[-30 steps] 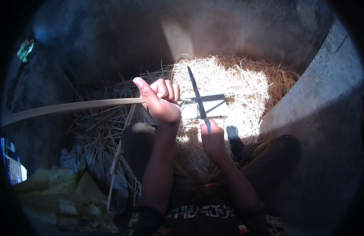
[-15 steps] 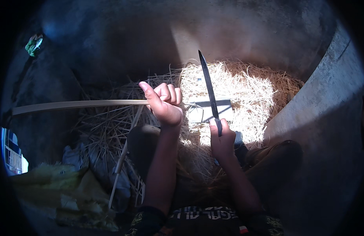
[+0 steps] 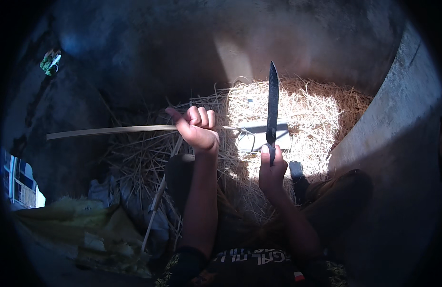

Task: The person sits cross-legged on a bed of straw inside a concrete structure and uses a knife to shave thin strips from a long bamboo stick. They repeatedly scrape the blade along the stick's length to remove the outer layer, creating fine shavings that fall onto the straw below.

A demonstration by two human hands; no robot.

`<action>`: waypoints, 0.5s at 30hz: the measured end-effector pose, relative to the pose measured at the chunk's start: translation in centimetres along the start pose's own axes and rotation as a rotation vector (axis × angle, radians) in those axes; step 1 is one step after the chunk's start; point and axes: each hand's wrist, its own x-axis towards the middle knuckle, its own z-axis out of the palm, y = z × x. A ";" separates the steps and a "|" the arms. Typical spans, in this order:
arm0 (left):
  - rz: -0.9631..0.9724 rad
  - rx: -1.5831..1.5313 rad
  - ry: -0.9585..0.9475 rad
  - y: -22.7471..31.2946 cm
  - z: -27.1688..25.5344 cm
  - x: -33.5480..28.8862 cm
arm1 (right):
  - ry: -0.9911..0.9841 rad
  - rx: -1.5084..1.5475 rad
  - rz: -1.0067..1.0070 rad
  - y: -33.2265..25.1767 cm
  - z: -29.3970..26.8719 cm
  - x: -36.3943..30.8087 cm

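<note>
A long, thin, pale bamboo strip lies level across the left half of the view. My left hand is closed round it near its right end, fingers curled and thumb pointing out to the left. A short tip of the strip shows past the curled fingers. My right hand grips a dark-bladed knife by its handle. The blade points away from me, almost straight, apart from the strip. Below the blade, a grey rectangular block sits on the shavings, partly hidden by the knife.
A thick heap of pale shavings covers the ground ahead, brightly lit in the middle. Concrete walls rise behind and to the right. A yellowish-green cloth lies at lower left. Another pale strip leans beside my left leg.
The knife has swung from a leftward tilt to nearly straight, its tip moving right. The bamboo strip's far left end has shifted right, while my left hand stays closed on it.
</note>
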 end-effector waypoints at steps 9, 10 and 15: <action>-0.007 -0.012 0.089 1.3 -0.2 0.1 | -0.064 -0.221 0.111 4.6 0.4 -0.7; 0.007 0.021 0.111 1.2 0.0 0.0 | -0.073 -0.131 0.084 1.9 -0.2 -0.3; -0.040 -0.049 0.135 -0.1 1.2 -1.0 | -0.022 0.029 0.032 2.1 0.3 -1.3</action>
